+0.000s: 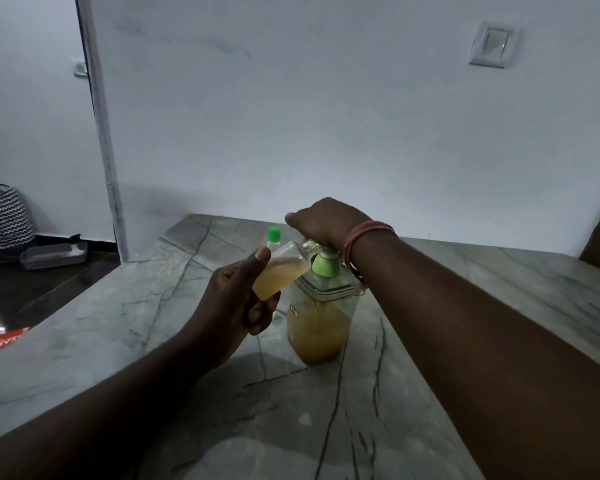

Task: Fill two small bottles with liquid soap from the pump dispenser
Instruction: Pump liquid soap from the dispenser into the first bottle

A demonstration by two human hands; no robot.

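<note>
A square clear pump dispenser (317, 327), about half full of amber soap, stands mid-counter with a light green pump collar (324, 266). My right hand (321, 221) presses down on the pump head, which it hides. My left hand (238, 294) holds a small clear bottle (281, 271) tilted, its open neck up against the pump spout; amber soap fills its lower part. A second small bottle with a green cap (274, 235) stands upright just behind, mostly hidden by the held bottle.
The grey marble counter (430, 393) runs to a white wall at the back. Its left edge drops to a dark floor with a zigzag-patterned basket (2, 218), a grey tray (52, 256) and a red packet (6, 341).
</note>
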